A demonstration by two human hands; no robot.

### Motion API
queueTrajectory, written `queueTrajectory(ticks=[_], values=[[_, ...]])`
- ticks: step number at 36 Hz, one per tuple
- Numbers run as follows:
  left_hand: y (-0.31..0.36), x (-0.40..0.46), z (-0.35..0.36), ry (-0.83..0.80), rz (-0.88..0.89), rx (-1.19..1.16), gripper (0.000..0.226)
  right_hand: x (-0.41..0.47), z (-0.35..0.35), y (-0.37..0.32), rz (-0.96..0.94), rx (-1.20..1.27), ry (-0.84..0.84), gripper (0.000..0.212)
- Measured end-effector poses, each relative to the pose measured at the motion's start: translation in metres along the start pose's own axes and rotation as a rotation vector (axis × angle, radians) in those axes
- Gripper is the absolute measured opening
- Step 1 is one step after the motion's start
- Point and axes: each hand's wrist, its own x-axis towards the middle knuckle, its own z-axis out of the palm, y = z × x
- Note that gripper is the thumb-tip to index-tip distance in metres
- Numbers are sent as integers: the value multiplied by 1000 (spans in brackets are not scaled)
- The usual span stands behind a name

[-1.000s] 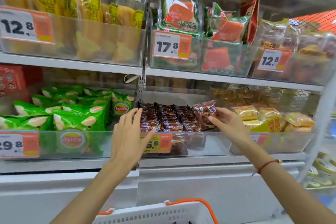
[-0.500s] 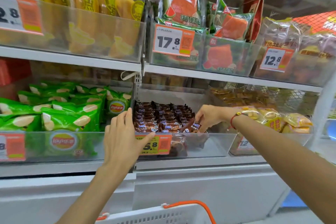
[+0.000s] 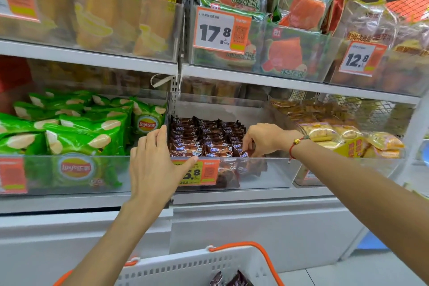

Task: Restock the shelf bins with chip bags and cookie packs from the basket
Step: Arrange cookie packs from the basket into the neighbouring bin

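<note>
cookie packs (image 3: pixel 206 139): brown wrappers, packed in rows in the clear bin (image 3: pixel 274 172) at frame centre; right part of the bin floor is bare.
right hand (image 3: pixel 264 138): reached over the bin's front wall, fingers curled down onto a pack at the right end of the rows; looks like a pinch, though the fingertips are partly hidden.
left hand (image 3: pixel 155 165): fingers straight and close together, laid flat against the bin's left front corner, thumb across the price tag (image 3: pixel 202 173); nothing gripped.
step: judged as seating a pack at the row end. Best done with the pack stood upright, label forward, pushed tight against its neighbours, bin steadied by the left hand.
basket (image 3: pixel 185 269): white, orange handle, bottom centre; a few brown packs are seen inside, so more is left to load.
chip bags (image 3: pixel 76 132): green, filling the bin at centre left.
obstacles: the tall front wall forces a reach from above; the shelf overhead limits headroom; yellow packs (image 3: pixel 348 137) in the bin just right sit near the right wrist.
</note>
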Motion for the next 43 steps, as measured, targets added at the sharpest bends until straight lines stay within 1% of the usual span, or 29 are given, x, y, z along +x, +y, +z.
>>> queueTrajectory(ticks=[6, 11, 16, 19, 20, 22, 25, 27, 28, 30, 31, 33, 36, 39, 41, 43], values=[[0, 0, 1, -1, 5, -5, 97, -1, 6, 5, 15, 89, -63, 28], [-2, 1, 1, 1, 1, -7, 97, -3, 4, 12, 79, 311, -132, 26], [-3, 2, 0, -4, -5, -9, 97, -8, 13, 12, 54, 351, -95, 18], [-1, 0, -1, 0, 3, -9, 96, -19, 14, 13, 56, 399, 0, 18], [-1, -1, -2, 7, 11, -12, 94, -24, 14, 13, 64, 435, 57, 17], [0, -3, -2, 52, 47, -31, 88, -36, 13, 11, 75, 519, 226, 16], [7, -13, -3, 193, 146, -88, 66, -61, 18, -6, 65, 650, 469, 11], [14, -23, -3, 246, 200, -130, 48, -80, 28, -22, 53, 703, 526, 11], [18, -29, -1, 242, 214, -150, 40, -88, 36, -29, 45, 711, 517, 11], [23, -42, 6, 190, 216, -195, 25, -97, 57, -39, 31, 714, 436, 10], [26, -48, 10, 136, 196, -224, 18, -99, 69, -44, 37, 710, 370, 9], [28, -63, 20, -34, 116, -257, 10, -98, 93, -52, 68, 717, 196, 10], [20, -87, 46, -360, -13, -172, 14, -94, 132, -66, 66, 744, -119, 16], [0, -116, 78, -641, -71, -111, 20, -89, 172, -84, 37, 619, -442, 23], [-14, -137, 100, -788, -123, -132, 22, -91, 198, -96, 29, 519, -606, 27], [-26, -161, 116, -929, -137, -160, 22, -95, 222, -109, 25, 436, -720, 27]])
